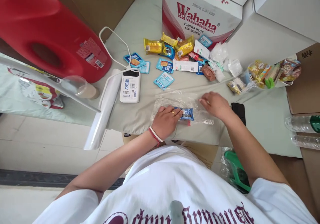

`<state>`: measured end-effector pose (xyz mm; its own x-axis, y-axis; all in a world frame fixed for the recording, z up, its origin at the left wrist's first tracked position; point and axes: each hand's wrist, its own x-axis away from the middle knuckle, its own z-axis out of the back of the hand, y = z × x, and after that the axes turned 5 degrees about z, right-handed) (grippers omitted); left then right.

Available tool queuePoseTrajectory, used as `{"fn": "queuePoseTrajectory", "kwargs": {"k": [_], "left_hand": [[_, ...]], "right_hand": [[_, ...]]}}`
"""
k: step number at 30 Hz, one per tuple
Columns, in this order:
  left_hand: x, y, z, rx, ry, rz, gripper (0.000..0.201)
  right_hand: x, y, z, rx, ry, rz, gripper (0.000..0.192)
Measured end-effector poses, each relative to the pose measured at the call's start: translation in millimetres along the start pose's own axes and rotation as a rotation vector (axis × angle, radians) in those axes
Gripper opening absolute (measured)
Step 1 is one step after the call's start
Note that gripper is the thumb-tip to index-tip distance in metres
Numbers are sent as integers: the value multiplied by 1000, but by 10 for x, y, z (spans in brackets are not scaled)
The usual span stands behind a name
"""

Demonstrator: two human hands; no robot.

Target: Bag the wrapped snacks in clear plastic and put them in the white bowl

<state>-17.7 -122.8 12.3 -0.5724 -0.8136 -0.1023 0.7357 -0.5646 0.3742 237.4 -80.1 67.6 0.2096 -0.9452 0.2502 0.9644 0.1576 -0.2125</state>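
A clear plastic bag (183,105) lies flat and wrinkled on the cloth-covered surface (140,114), just in front of the person. Inside it, near its lower edge, sits a small blue snack packet (187,114), glossy and rectangular, with a sliver of red showing beneath it.

The left hand (166,121) rests palm down on the bag's left part, its grip pressed flat with the fingertips touching the blue packet through or at the film; it wears a ring and a bead bracelet at the wrist. The right hand (215,104) lies on the bag's right end, fingers loosely curled and pressing the film down; whether it pinches the plastic cannot be told.

Beyond the bag lies a scatter of snack packets (175,59): yellow foil ones, blue square sachets, a white strip pack and crumpled clear wrappers. Behind them stands a white and red Wahaha carton (200,14). To the left lie a white power bank (130,86) with a looping white cable, and a roll of clear bags (103,112) that sticks out over the surface's front edge. A large red jug (50,27) stands further left, with a clear plastic cup (77,85) beside it. A black phone (238,110) lies just right of the right hand, and a bowl of wrapped snacks (275,72) sits further right.

The strip between the bag and the packets is bare cloth; the front edge runs close under both wrists.
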Motion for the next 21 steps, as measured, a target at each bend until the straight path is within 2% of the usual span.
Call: {"fn": "queuePoseTrajectory", "kwargs": {"k": [2, 5, 9, 12, 15, 18, 21], "left_hand": [[-1, -26, -14, -12, 6, -11, 41], [57, -24, -9, -50, 45, -4, 40], [77, 8, 5, -105, 52, 36, 39], [66, 18, -9, -107, 33, 35, 40], [64, -5, -46, -89, 16, 27, 41], [83, -107, -89, -42, -15, 21, 40], [132, -309, -113, 55, -18, 12, 39]], "right_hand": [[-198, -76, -17, 43, 97, 100, 43], [-503, -212, -133, 12, 21, 200, 54], [-632, -276, -130, -220, -109, 182, 29], [-426, -260, 7, -384, -107, 247, 27], [-68, -288, 32, -417, -67, 445, 32], [260, -340, -191, -355, -68, 645, 34], [453, -362, -542, -241, -10, 706, 33]]}}
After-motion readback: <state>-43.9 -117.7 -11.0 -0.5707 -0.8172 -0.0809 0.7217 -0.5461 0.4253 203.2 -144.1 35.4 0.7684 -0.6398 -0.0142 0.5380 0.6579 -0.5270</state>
